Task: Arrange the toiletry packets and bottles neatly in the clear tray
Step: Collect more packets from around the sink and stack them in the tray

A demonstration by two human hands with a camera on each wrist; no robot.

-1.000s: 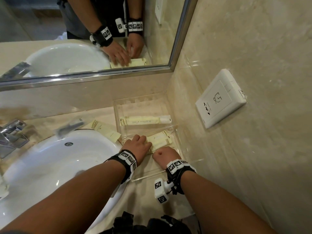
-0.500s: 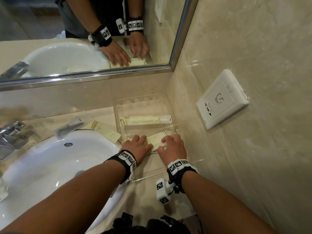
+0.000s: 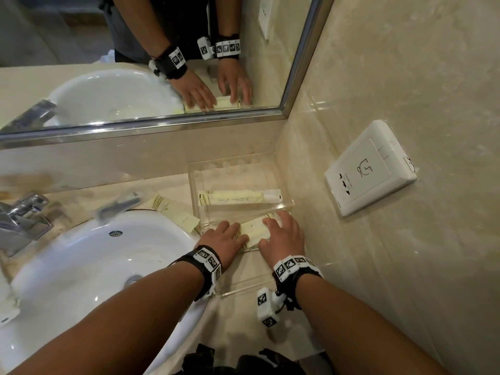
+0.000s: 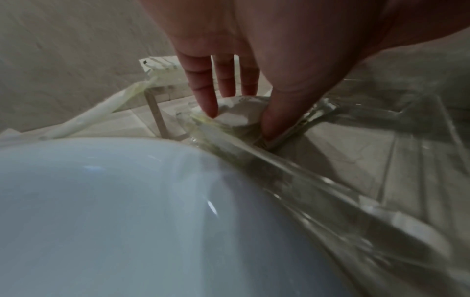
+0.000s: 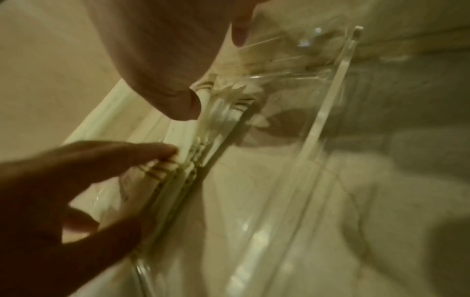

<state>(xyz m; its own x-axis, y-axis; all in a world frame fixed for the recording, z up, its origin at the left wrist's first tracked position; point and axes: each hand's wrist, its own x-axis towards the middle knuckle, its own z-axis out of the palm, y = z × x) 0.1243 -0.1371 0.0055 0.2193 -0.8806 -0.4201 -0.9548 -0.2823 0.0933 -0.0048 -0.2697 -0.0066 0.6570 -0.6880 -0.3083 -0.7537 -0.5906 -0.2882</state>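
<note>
The clear tray (image 3: 244, 290) stands in the counter's corner by the wall. One long pale yellow packet (image 3: 235, 198) lies across its far compartment. A small stack of yellow packets (image 3: 254, 231) lies in the middle compartment. My left hand (image 3: 224, 239) pinches the stack's left end between fingers and thumb, as the left wrist view shows with the left hand (image 4: 239, 120) on the packets (image 4: 236, 112). My right hand (image 3: 284, 234) lies on the right end with spread fingers. In the right wrist view its thumb (image 5: 183, 104) touches the packets (image 5: 178, 140) at their near edge.
Another yellow packet (image 3: 176, 215) and a clear-wrapped item (image 3: 119, 204) lie on the counter left of the tray. The white sink (image 3: 94, 266) and faucet (image 3: 21, 220) fill the left. A wall socket (image 3: 370, 169) sits on the right wall, with a mirror behind.
My right hand has moved forward from the tray's near part, where it was curled, onto the right end of the packets. The left hand has stayed on the left end.
</note>
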